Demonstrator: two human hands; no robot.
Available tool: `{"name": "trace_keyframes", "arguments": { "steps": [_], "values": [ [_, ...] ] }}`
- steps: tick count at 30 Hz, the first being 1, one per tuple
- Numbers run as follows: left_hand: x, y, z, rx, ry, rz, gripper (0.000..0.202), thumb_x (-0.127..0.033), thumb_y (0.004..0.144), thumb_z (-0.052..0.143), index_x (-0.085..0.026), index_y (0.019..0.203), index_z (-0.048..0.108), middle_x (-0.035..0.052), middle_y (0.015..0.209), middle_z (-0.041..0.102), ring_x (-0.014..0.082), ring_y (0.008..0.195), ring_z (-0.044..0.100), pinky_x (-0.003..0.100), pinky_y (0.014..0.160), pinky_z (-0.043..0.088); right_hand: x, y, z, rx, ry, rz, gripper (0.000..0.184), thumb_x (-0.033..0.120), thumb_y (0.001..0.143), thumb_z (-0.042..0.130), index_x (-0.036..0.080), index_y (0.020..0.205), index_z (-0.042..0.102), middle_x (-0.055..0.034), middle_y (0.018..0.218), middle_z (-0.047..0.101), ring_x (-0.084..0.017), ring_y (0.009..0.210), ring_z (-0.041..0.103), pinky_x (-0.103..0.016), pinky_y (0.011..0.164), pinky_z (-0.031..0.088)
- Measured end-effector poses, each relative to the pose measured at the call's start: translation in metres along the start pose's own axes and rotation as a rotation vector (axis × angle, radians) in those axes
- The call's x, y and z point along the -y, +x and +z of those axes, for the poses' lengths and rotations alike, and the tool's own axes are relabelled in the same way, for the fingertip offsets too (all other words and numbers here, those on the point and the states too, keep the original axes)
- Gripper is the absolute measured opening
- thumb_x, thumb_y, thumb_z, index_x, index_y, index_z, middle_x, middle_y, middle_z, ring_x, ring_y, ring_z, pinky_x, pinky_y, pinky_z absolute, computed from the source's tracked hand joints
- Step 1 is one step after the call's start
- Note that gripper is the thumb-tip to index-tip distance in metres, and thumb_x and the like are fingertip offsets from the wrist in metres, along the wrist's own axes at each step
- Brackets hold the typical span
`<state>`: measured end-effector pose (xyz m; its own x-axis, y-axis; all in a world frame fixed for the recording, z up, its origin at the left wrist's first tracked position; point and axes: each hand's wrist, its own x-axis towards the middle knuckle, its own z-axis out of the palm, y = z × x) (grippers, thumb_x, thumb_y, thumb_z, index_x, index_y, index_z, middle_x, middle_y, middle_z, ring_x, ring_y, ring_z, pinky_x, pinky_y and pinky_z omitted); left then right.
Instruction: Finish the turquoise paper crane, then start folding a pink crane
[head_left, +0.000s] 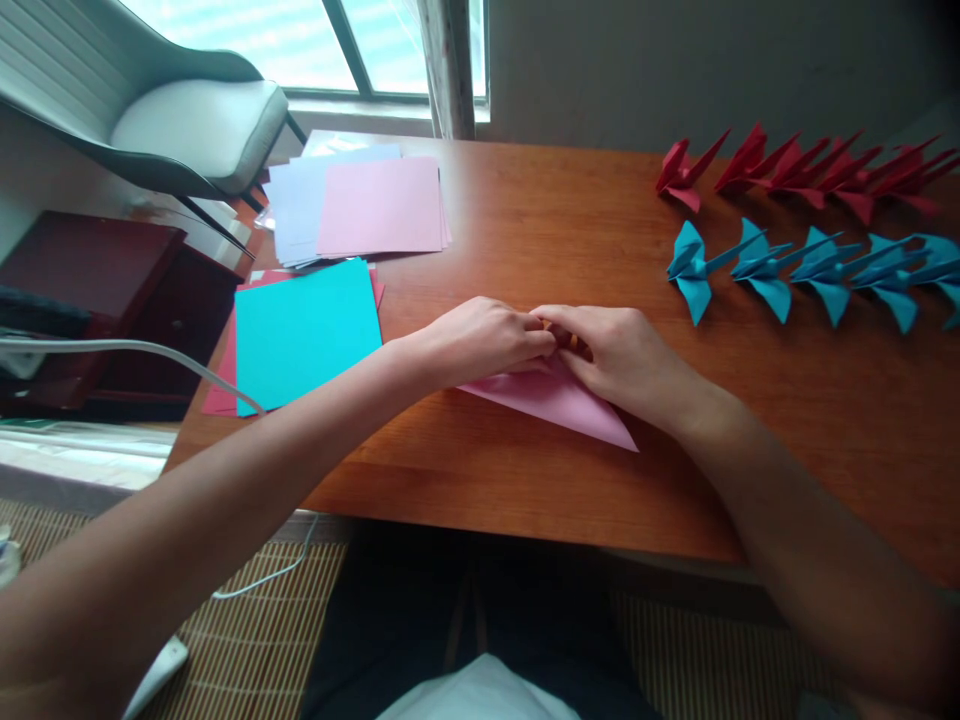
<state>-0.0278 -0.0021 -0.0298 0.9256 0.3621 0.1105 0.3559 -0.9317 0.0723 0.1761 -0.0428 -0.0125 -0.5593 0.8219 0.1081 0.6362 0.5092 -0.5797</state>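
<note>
At the far left stands a grey chair with a pale cushion (pixel 199 130). On the brown wooden table (pixel 525 220), a rectangular turquoise paper sheet (pixel 307 340) lies over red paper (pixel 217 390), and behind it are pale pink sheets (pixel 382 205). Next, the left hand (pixel 491 340) rests with bent fingers on the folded pink paper (pixel 570 405), which lies flat near the table's front edge. The right hand (pixel 630 350) touches its upper side, fingertips near the left ones; I cannot tell if either hand pinches it. At right are red folded-paper birds (pixel 682 180) behind blue folded-paper birds (pixel 690 272).
</note>
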Motion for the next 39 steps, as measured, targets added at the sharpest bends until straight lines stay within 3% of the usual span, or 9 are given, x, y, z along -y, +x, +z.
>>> {"name": "trace_keyframes", "arguments": {
  "steps": [13,32,36,39],
  "values": [
    [0.002,0.000,0.007,-0.071,0.109,0.100,0.031,-0.037,0.105,0.045,-0.020,0.096,0.069,0.0045,0.095,0.075,0.0152,0.077,0.068,0.031,0.071,0.045,-0.002,0.000,0.001,-0.016,-0.028,-0.007,0.028,0.009,0.086,0.054,0.021,0.107,0.068,-0.0043,0.096,0.076,-0.019,0.082,0.068,-0.028,0.073,0.048],
    [0.000,0.001,0.001,0.004,0.152,0.115,0.021,-0.026,0.103,0.047,-0.019,0.101,0.067,0.0062,0.097,0.073,0.0191,0.085,0.068,0.032,0.069,0.045,-0.003,0.000,0.001,-0.026,0.018,-0.015,0.028,0.010,0.086,0.055,0.020,0.109,0.069,-0.0055,0.101,0.076,-0.019,0.086,0.069,-0.028,0.077,0.050],
    [-0.011,-0.003,-0.010,0.061,0.168,0.072,0.017,-0.018,0.100,0.051,-0.017,0.109,0.065,0.0079,0.104,0.072,0.0211,0.092,0.068,0.033,0.071,0.047,-0.002,0.000,0.001,-0.029,0.000,-0.027,0.031,0.007,0.086,0.053,0.020,0.110,0.069,-0.0058,0.104,0.076,-0.020,0.088,0.069,-0.030,0.079,0.051],
    [-0.034,-0.006,-0.021,0.098,0.198,-0.048,0.021,-0.012,0.098,0.049,-0.013,0.110,0.065,0.0104,0.105,0.071,0.0225,0.089,0.068,0.034,0.069,0.049,-0.001,0.000,0.002,-0.004,-0.030,-0.026,0.029,0.008,0.087,0.054,0.020,0.107,0.070,-0.0059,0.101,0.076,-0.021,0.089,0.069,-0.031,0.079,0.051]
  ]
}}
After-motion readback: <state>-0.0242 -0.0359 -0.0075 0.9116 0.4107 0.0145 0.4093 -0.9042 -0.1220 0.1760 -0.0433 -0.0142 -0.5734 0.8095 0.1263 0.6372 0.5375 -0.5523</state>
